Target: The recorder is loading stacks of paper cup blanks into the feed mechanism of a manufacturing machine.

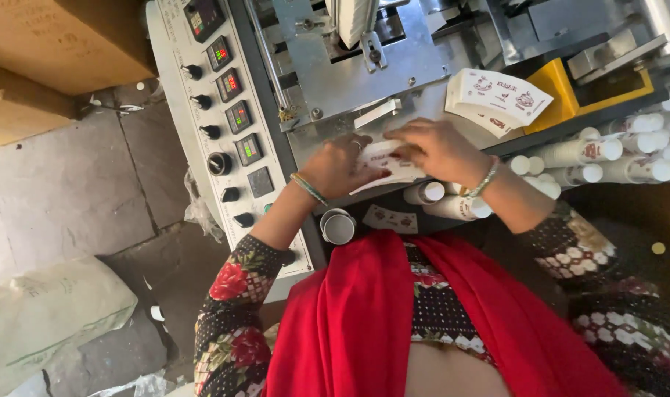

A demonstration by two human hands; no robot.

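Lighting uneven: daylight-ish from upper left, stone floor and control panel well lit, metal machine plate shows mild glare. Lower right falls into deep shadow, detail lost. Stacked paper cups near blown-out white. Hands slightly soft from motion blur. Wide-angle lens bends straight edges at frame borders. Red scarf oversaturated.

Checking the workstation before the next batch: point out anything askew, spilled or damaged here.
Nothing looks damaged or spilled. Both hands, left hand and right hand, hold a stack of printed paper sheets. One loose sheet lies on its own below the machine edge, and rolled cups lie in an untidy heap at the right.
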